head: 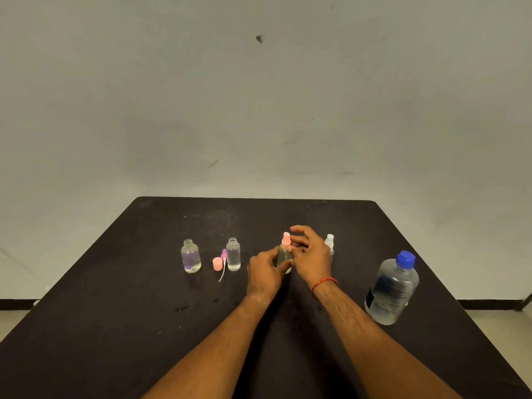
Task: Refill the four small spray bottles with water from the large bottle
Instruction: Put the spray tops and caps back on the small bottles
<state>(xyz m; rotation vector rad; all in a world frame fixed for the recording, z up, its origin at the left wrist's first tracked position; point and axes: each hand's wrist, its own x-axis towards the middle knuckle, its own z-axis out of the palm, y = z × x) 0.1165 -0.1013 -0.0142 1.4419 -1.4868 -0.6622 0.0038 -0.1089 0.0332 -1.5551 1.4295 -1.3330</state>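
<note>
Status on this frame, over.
Left hand grips pink-topped spray bottle; right hand at its top, grip unclear. Large bottle capped, standing apart. Nothing in the way.

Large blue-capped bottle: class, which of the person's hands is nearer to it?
Right. The right hand is left of the large bottle, by the top of the pink-topped spray bottle; the left hand grips that bottle's body, farther left.
</note>
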